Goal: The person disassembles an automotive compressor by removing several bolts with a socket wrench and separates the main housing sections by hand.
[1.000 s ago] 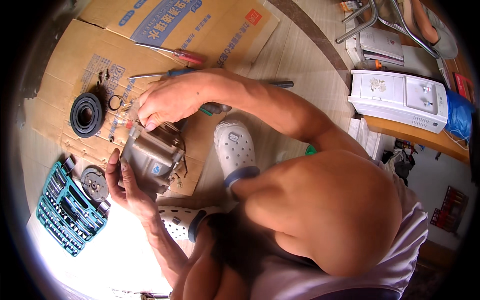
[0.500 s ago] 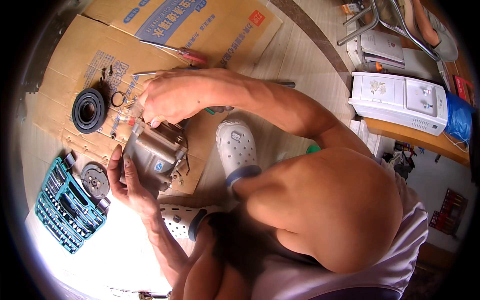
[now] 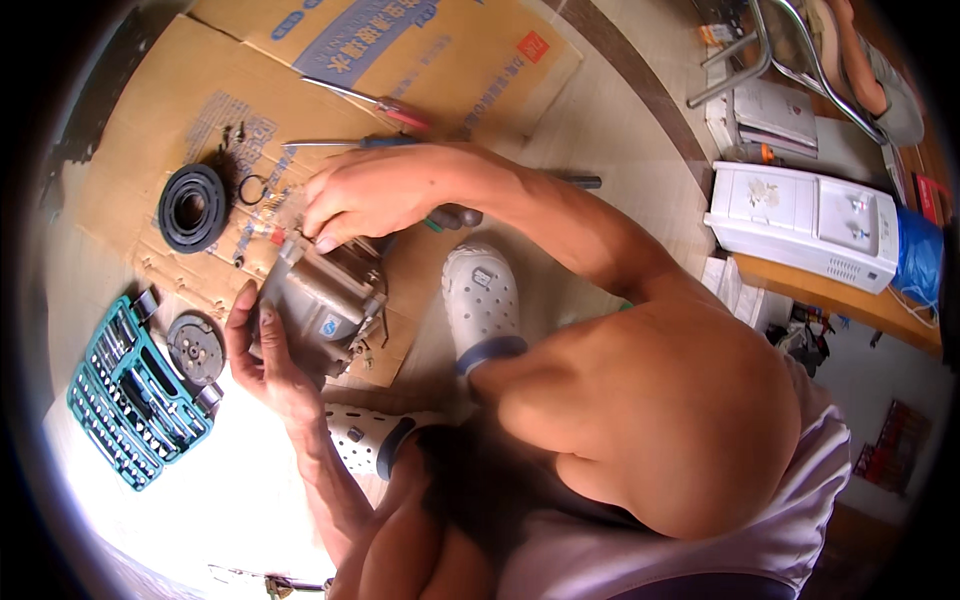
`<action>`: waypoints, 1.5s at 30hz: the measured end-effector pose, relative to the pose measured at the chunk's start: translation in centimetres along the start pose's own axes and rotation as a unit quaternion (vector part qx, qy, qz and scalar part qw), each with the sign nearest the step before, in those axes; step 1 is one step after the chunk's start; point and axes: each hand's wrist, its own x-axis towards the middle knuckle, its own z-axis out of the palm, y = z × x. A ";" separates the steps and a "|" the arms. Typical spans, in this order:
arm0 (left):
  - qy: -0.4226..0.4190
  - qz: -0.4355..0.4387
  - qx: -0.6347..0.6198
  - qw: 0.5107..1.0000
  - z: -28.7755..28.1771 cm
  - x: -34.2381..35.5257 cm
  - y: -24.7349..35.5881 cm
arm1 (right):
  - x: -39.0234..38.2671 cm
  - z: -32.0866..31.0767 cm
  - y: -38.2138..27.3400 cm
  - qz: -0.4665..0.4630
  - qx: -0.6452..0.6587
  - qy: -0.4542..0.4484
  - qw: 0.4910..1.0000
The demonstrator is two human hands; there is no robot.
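A grey metal compressor [image 3: 310,295] with a small blue-and-white sticker stands on the cardboard sheet, between my feet and the loose parts. My left hand [image 3: 268,360] grips its near left side, thumb and fingers apart around the body. Over its far end my right hand [image 3: 365,195] is bent, with curled fingertips at the compressor's edge; what they pinch, if anything, is hidden. Left of the right hand lie a black grooved pulley [image 3: 175,212], a thin snap ring [image 3: 253,190] and several small bolts. A round clutch plate [image 3: 196,350] lies beside my left hand.
A teal socket set case [image 3: 140,390] lies unfolded at the left. Beyond my right hand are a red-handled screwdriver [image 3: 400,112] and a blue-handled one [image 3: 385,142] on the cardboard [image 3: 500,80]. A white water dispenser [image 3: 800,220] and a metal-legged chair [image 3: 765,50] with a person's leg are at the right.
The whole view has shifted slightly, so things sit a little farther right. My right fingers have moved slightly at the compressor's far end; my left hand keeps its hold.
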 end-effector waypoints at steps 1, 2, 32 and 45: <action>-0.002 -0.003 -0.007 1.000 0.0 0.0 0.0 | -0.1 0.1 0.1 0.013 0.003 -0.015 1.000; -0.007 0.011 0.013 1.000 0.1 0.0 0.0 | -0.4 0.2 0.4 0.028 0.007 -0.029 0.999; -0.026 -0.016 0.012 0.999 -0.5 -0.2 0.2 | -7.8 -6.6 -21.9 0.215 0.014 0.074 0.974; -0.009 -0.010 0.089 0.996 -1.5 -0.6 1.4 | -6.9 -7.1 -14.3 0.074 0.195 0.181 0.961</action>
